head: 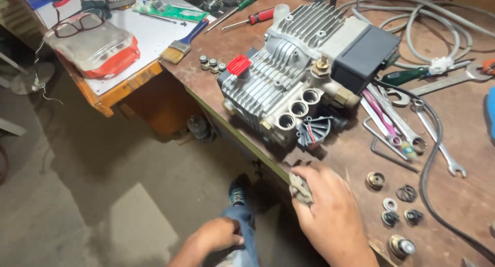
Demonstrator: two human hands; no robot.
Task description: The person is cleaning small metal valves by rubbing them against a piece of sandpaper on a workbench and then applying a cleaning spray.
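- Right hand [330, 210]: rests at the near edge of the workbench [464, 195], fingers curled tight around a small grey, grimy cloth or pad [300, 187]; whether it is a rag or an abrasive pad cannot be told.
- Left hand [214, 236]: hangs below the bench edge, near the person's knee, fingers loosely folded and holding nothing visible.
- Pump body [294, 76]: a finned grey metal casting with three open round ports, lying just beyond the right hand, with a black box at its far right end and a red cap on its left side.
- Loose small parts [397, 205]: washers, rings and valve pieces lie scattered right of the right hand, near a black cable [430, 159].
- Spanners [407, 128]: lie right of the pump.
- Risk, as a judgement: a sweep of the cloth could knock small parts off the near edge; grit from it could enter the open ports.
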